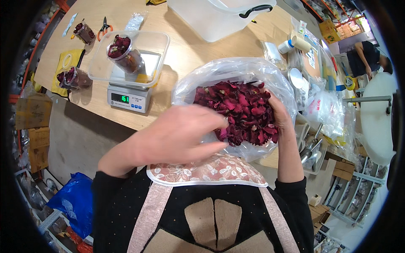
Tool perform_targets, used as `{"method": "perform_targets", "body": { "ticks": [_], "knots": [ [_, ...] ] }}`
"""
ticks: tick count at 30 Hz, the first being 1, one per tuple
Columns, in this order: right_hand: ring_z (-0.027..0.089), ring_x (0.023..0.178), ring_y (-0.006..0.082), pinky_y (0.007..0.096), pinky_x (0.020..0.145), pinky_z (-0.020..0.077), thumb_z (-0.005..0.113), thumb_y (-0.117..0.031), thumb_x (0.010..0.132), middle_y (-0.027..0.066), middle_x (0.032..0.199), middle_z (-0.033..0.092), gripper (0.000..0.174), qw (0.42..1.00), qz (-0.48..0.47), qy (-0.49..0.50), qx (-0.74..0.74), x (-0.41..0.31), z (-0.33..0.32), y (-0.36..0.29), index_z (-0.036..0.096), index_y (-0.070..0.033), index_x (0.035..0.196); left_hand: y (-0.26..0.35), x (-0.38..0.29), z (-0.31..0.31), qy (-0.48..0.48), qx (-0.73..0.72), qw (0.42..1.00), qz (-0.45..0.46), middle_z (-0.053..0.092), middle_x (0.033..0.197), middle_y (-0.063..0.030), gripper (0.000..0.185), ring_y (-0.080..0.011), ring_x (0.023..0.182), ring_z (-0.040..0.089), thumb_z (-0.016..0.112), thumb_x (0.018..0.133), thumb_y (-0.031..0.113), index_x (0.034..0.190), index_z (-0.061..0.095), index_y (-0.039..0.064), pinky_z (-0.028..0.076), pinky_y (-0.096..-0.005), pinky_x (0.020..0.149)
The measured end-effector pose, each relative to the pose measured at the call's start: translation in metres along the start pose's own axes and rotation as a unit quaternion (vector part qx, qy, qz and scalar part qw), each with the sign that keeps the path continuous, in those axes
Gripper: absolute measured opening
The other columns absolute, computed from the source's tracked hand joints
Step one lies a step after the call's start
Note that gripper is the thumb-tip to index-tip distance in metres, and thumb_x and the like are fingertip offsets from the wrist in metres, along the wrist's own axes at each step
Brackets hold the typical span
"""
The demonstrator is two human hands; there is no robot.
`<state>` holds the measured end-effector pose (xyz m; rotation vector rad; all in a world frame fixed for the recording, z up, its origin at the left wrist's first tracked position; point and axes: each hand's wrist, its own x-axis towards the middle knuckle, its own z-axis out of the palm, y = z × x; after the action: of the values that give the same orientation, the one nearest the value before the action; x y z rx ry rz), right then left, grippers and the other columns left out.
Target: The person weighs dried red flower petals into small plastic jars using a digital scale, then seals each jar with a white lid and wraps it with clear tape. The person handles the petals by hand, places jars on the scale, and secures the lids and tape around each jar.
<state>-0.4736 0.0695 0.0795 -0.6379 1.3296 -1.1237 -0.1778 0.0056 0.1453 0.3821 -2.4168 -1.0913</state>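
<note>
A clear plastic bag [190, 76] full of dried dark red rose flowers [243, 110] lies open at the table's front edge. My left hand [183, 134], blurred, is over the bag's left side with its fingertips at the petals; whether it pinches any cannot be told. Inside the bag's right side, my right hand [278, 107] lies against the flowers, its fingertips hidden. Left of the bag, a digital scale [129, 98] with a lit display bears a clear plastic tray [98, 76]. A clear cup [131, 61] filled with dried flowers leans in that tray.
Two more filled cups [84, 34] [77, 79] are at the left, near orange-handled pruning shears [104, 29] and a yellow cloth [65, 60]. A large translucent bin [208, 22] stands behind. Bags and metal tools [311, 147] crowd the right; a person [367, 58] is beyond.
</note>
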Motion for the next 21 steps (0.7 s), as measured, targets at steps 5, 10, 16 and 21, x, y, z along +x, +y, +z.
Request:
{"method": "perform_targets", "body": {
  "ticks": [5, 10, 16, 21],
  "knots": [
    [0.056, 0.110, 0.0198, 0.0323, 0.095, 0.0458, 0.046, -0.031, 0.097, 0.0131, 0.122, 0.056, 0.046, 0.989, -0.028, -0.126, 0.068, 0.005, 0.006, 0.000, 0.048, 0.002, 0.128, -0.006, 0.026, 0.047, -0.153, 0.213, 0.961, -0.088, 0.057, 0.099, -0.0147, 0.035, -0.0307, 0.092, 0.057, 0.070, 0.073, 0.020, 0.099, 0.058, 0.001, 0.049, -0.0398, 0.077],
    [0.051, 0.115, 0.0201, 0.0324, 0.100, 0.0397, 0.063, -0.017, 0.084, 0.0120, 0.125, 0.053, 0.054, 0.987, -0.019, -0.160, -0.031, 0.008, 0.011, 0.000, 0.046, 0.002, 0.131, -0.016, 0.031, 0.057, -0.126, 0.189, 0.970, -0.083, 0.061, 0.090, -0.0163, 0.029, -0.0330, 0.087, 0.060, 0.066, 0.075, 0.015, 0.100, 0.058, 0.001, 0.049, -0.0405, 0.077],
    [0.051, 0.108, 0.0172, 0.0293, 0.096, 0.0380, 0.068, -0.025, 0.079, 0.0086, 0.117, 0.055, 0.058, 0.967, -0.069, -0.191, -0.155, 0.022, 0.020, -0.006, 0.050, 0.000, 0.128, -0.030, 0.032, 0.044, -0.045, 0.048, 0.987, -0.144, 0.064, 0.092, -0.0219, 0.038, -0.0363, 0.088, 0.063, 0.066, 0.076, 0.018, 0.108, 0.056, -0.001, 0.050, -0.0417, 0.077],
    [0.050, 0.112, 0.0188, 0.0306, 0.099, 0.0359, 0.062, -0.036, 0.085, 0.0118, 0.120, 0.054, 0.059, 0.959, -0.080, -0.158, -0.222, 0.030, 0.031, -0.009, 0.049, 0.003, 0.128, -0.029, 0.030, 0.050, -0.060, 0.040, 0.980, -0.184, 0.063, 0.094, -0.0239, 0.050, -0.0361, 0.089, 0.063, 0.072, 0.071, 0.021, 0.112, 0.054, -0.002, 0.051, -0.0391, 0.077]
  ]
}}
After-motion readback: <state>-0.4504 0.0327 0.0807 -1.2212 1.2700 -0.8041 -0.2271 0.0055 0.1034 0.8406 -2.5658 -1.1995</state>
